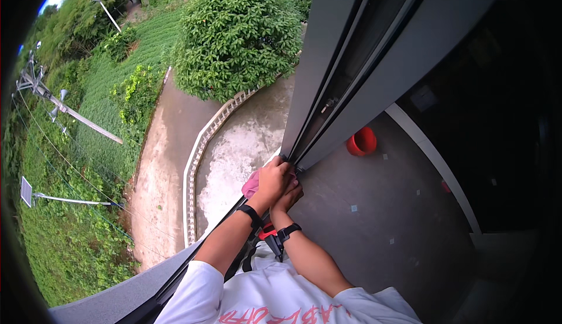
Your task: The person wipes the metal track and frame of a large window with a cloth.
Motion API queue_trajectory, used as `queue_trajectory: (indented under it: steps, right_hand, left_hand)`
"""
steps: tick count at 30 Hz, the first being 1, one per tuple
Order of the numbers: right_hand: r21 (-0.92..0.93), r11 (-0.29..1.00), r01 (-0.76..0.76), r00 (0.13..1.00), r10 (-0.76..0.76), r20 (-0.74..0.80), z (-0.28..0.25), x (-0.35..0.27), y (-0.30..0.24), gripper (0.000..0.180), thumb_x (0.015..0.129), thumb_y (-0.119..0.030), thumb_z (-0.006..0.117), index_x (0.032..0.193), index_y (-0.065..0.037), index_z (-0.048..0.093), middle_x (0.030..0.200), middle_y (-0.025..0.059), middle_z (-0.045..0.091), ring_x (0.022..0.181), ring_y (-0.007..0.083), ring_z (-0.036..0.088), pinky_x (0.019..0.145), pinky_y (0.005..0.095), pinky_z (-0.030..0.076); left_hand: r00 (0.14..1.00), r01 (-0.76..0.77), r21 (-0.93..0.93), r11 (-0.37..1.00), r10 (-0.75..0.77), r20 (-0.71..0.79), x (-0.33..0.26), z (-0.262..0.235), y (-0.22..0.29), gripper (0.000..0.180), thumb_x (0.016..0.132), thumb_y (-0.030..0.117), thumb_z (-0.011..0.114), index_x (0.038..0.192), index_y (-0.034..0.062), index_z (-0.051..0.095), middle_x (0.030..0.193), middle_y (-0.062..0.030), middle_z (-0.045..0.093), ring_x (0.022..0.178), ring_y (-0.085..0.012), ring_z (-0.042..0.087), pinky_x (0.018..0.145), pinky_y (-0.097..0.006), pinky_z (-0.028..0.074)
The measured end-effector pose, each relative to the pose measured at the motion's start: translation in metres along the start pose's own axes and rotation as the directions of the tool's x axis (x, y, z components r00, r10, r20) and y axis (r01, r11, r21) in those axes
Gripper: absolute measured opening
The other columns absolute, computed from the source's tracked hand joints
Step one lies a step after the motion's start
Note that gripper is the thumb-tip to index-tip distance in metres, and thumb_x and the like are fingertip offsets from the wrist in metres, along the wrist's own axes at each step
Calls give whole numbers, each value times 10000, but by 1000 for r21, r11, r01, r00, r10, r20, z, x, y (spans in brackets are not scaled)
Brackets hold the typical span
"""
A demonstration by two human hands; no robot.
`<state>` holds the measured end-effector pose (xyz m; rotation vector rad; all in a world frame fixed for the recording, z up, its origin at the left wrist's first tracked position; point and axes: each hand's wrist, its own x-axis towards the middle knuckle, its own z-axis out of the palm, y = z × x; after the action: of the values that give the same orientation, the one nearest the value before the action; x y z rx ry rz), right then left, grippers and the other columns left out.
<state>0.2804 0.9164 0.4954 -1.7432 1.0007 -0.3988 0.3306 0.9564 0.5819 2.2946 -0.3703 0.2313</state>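
Observation:
Both my hands are together at the dark metal window frame [231,210], where its sill meets the upright. A crumpled pink cloth [250,184] bulges out on the outer side of my left hand [273,179], whose fingers are closed over it and reach towards the corner. Just below and to the right, my right hand [288,197] has its fingers curled against the frame's inner side. A bit of pink shows between the two hands, so the cloth seems gripped by both. Part of the cloth and most fingertips are hidden.
Grey window panels with tracks [345,60] rise beyond my hands. Indoors, a red bucket [362,142] stands on the dark floor [374,207]. Outside and far below lie a paved yard [234,166] with a curved balustrade [192,175], a round tree [237,37] and a solar street lamp [26,192].

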Motion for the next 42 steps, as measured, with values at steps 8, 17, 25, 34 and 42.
queue_trajectory:
  steps: [8, 17, 25, 34, 42]
  right_hand:
    - [-232, 971, 52, 990, -19, 142, 16, 25, 76, 250, 1069, -297, 372, 1136, -120, 536, 1053, 113, 563, 970, 255, 551, 825, 349, 469]
    - [-865, 151, 479, 786, -513, 345, 4, 12, 15, 305, 1070, -287, 361, 1159, -54, 537, 1120, 163, 561, 1001, 313, 552, 850, 381, 471]
    - [-176, 972, 155, 988, -157, 2, 16, 31, 65, 373, 1083, -300, 351, 1042, 11, 553, 1009, 268, 581, 899, 433, 568, 842, 488, 481]
    - [-472, 805, 360, 931, -344, 125, 5, 22, 37, 352, 1077, -265, 348, 1022, 31, 531, 1004, 275, 558, 949, 434, 549, 873, 504, 460]
    - [-144, 984, 105, 992, -113, -52, 6, 12, 27, 405, 1069, -348, 398, 1067, 32, 539, 1051, 289, 564, 962, 445, 550, 877, 520, 447]
  left_hand:
    - [940, -124, 83, 989, 91, 328, -19, 6, -10, 342, 907, 369, 620, 1023, 60, 711, 984, -177, 533, 966, -364, 606, 775, -460, 528]
    - [995, 68, -54, 996, -63, 83, -13, 24, -18, 180, 861, 273, 688, 934, 112, 653, 855, -129, 644, 761, -386, 659, 668, -471, 540]
    - [944, -236, 158, 959, 188, 273, 1, 20, -13, 331, 807, 338, 720, 965, 92, 565, 882, -137, 570, 740, -373, 650, 622, -485, 537]
    - [866, -397, 220, 891, 285, 410, -3, 22, -29, 384, 927, 403, 609, 1057, 43, 643, 956, -156, 567, 838, -346, 667, 668, -454, 567]
    - [849, -168, 85, 982, 100, 519, 14, 18, -40, 225, 916, 301, 617, 1039, 141, 717, 921, -198, 624, 790, -412, 655, 714, -505, 548]
